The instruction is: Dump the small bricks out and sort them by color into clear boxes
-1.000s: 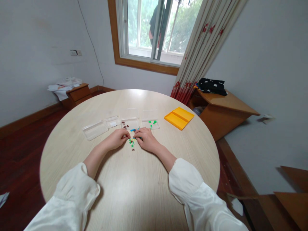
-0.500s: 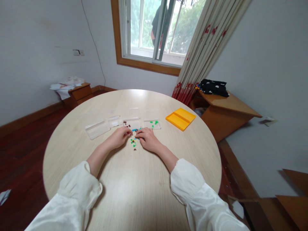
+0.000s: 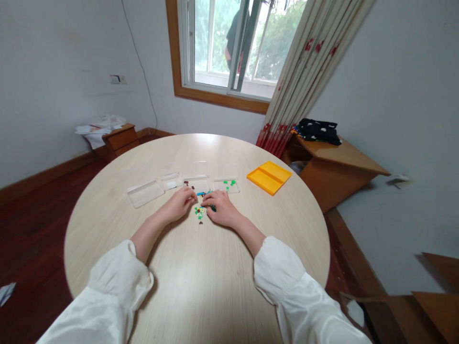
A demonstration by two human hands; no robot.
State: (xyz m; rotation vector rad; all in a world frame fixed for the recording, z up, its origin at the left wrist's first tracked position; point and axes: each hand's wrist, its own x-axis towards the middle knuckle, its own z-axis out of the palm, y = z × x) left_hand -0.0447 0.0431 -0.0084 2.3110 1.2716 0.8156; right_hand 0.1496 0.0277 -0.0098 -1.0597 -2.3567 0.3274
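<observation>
Small coloured plastic pieces, green, brown, yellow and blue, lie in a loose pile on the table between my hands. On the pile's left, my left hand has its fingertips drawn together in a pinch; whatever is in them is too small to make out. My right hand rests on the other side, its fingers stretched over the pile's edge and the thumb apart, partly covering some blue pieces. Just beyond stands a clear tray with brown pieces in it. To its right, another clear tray holds several green pieces.
Two more clear trays stand at the left, a larger tray and a smaller tray with a white slip inside. A yellow open case lies at the right of the round table. Behind it is a wooden cabinet.
My right hand's fingers have shifted slightly over the blue pieces, with a little more showing under the palm. My left hand stays almost in place.
</observation>
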